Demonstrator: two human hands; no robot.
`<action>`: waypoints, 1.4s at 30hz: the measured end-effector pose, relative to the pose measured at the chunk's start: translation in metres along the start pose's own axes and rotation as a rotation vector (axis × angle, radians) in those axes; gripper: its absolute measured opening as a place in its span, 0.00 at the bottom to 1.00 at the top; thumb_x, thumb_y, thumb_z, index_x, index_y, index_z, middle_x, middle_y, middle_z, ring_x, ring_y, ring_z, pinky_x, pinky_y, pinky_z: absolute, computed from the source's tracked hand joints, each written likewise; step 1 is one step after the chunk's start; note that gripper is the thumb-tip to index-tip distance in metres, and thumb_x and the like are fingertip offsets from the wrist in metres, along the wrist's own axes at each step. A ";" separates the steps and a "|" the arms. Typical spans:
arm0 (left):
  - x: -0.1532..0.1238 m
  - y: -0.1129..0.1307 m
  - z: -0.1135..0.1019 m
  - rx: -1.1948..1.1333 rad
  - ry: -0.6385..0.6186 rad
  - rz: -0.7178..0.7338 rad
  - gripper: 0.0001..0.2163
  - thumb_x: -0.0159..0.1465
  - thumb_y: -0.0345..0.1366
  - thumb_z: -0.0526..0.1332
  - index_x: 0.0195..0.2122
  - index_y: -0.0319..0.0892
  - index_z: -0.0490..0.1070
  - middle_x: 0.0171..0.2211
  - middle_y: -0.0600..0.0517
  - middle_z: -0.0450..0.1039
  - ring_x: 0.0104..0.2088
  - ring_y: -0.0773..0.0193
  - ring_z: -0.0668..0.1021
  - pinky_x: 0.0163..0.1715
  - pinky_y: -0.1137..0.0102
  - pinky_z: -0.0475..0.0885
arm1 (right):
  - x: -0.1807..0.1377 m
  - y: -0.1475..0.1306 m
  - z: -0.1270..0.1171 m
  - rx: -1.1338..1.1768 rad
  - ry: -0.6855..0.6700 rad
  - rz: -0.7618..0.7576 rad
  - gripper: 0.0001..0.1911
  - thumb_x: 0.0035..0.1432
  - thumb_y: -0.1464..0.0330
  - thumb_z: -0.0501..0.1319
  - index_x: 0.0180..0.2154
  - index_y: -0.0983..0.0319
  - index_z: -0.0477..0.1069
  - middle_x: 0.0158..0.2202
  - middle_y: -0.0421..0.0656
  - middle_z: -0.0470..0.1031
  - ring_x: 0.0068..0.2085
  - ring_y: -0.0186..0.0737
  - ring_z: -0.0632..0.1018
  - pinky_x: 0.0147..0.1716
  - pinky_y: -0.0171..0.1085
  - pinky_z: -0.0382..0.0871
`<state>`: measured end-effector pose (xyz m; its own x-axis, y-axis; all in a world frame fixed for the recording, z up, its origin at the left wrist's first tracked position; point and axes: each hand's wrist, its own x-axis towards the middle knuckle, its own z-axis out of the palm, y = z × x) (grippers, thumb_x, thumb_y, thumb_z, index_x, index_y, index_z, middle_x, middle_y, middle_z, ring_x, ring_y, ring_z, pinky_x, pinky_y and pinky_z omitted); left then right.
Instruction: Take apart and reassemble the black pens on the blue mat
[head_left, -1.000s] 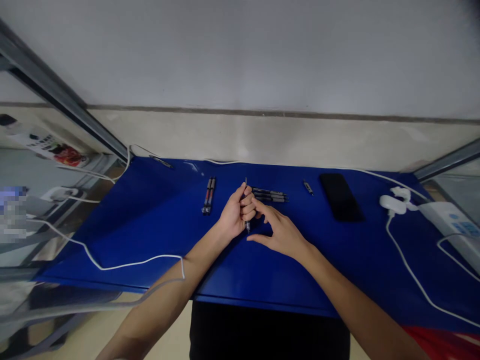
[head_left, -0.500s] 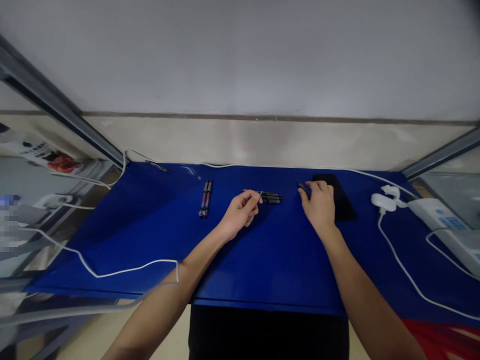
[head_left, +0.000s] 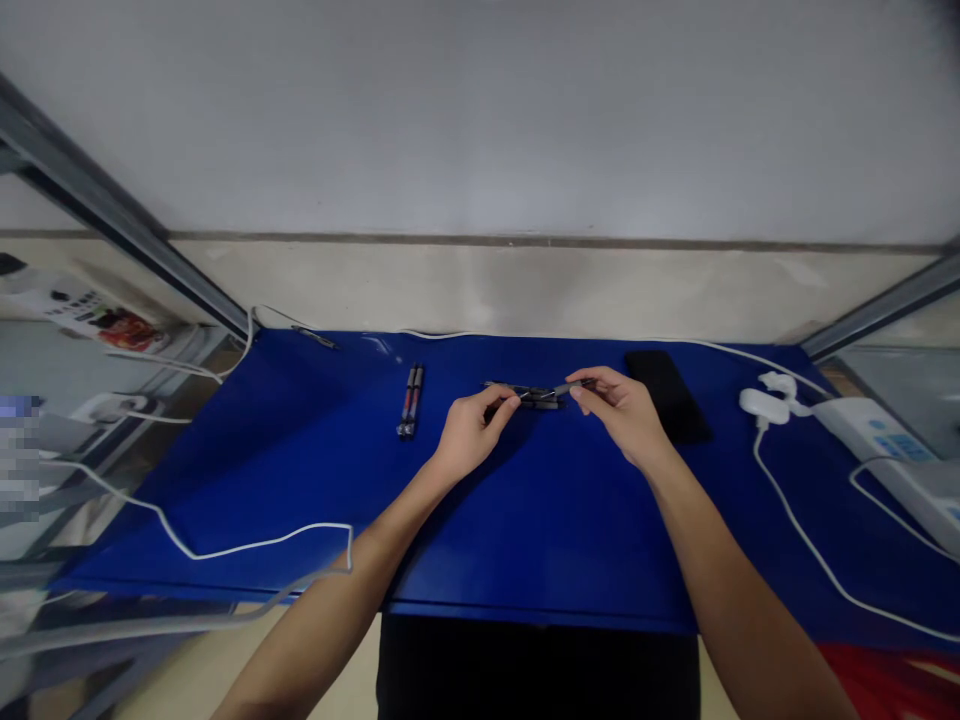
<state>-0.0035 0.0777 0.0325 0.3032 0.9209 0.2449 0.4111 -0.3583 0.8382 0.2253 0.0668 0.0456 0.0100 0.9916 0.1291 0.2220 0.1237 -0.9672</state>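
Note:
My left hand [head_left: 469, 432] is closed in a pinch on the left end of a thin pen refill [head_left: 502, 386] that lies level over the blue table [head_left: 315, 470]. My right hand [head_left: 619, 410] is pinched on a small dark pen part [head_left: 571, 387], held with its tip toward the refill. Just beneath both hands lies a small bundle of dark pens [head_left: 538, 398]. A pair of pens with red marks [head_left: 409, 399] lies to the left of my left hand.
A black phone [head_left: 670, 394] lies flat to the right of my right hand. A white charger [head_left: 761, 402] and its cable sit at the right, beside a white power strip [head_left: 892, 450]. Another white cable [head_left: 225, 545] loops over the table's left front. A wall rises behind the table.
My right hand went out to the right beside the phone, closed on the small pen part there, and has come back to the centre. My left hand tipped the refill from upright to level.

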 end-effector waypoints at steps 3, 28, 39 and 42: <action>-0.001 0.000 0.000 0.051 -0.007 0.038 0.13 0.68 0.42 0.56 0.41 0.41 0.76 0.24 0.56 0.70 0.21 0.72 0.66 0.24 0.76 0.58 | -0.002 -0.003 0.004 0.076 -0.006 -0.002 0.10 0.56 0.64 0.66 0.40 0.60 0.77 0.26 0.39 0.72 0.26 0.33 0.70 0.27 0.36 0.63; -0.011 -0.005 0.016 0.316 -0.231 0.186 0.18 0.69 0.48 0.54 0.54 0.43 0.62 0.38 0.49 0.77 0.34 0.59 0.80 0.31 0.70 0.71 | -0.015 0.002 0.037 -0.348 -0.216 -0.082 0.19 0.64 0.60 0.57 0.25 0.62 0.72 0.22 0.40 0.72 0.23 0.34 0.71 0.24 0.35 0.61; -0.010 0.001 0.011 0.270 -0.263 0.240 0.14 0.71 0.44 0.51 0.45 0.41 0.69 0.38 0.49 0.75 0.34 0.64 0.78 0.34 0.71 0.70 | -0.015 0.000 0.035 -0.436 -0.179 -0.144 0.16 0.67 0.62 0.53 0.28 0.60 0.66 0.23 0.38 0.69 0.23 0.33 0.68 0.24 0.34 0.58; -0.012 0.001 0.013 0.303 -0.308 0.271 0.15 0.70 0.46 0.53 0.45 0.41 0.70 0.37 0.49 0.75 0.34 0.63 0.78 0.34 0.71 0.70 | -0.015 0.002 0.035 -0.468 -0.158 -0.164 0.19 0.69 0.62 0.50 0.25 0.60 0.64 0.21 0.38 0.68 0.23 0.34 0.69 0.26 0.35 0.59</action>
<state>0.0045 0.0646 0.0239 0.6543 0.7170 0.2405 0.4997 -0.6486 0.5741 0.1919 0.0538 0.0341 -0.2008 0.9587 0.2012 0.6211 0.2835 -0.7307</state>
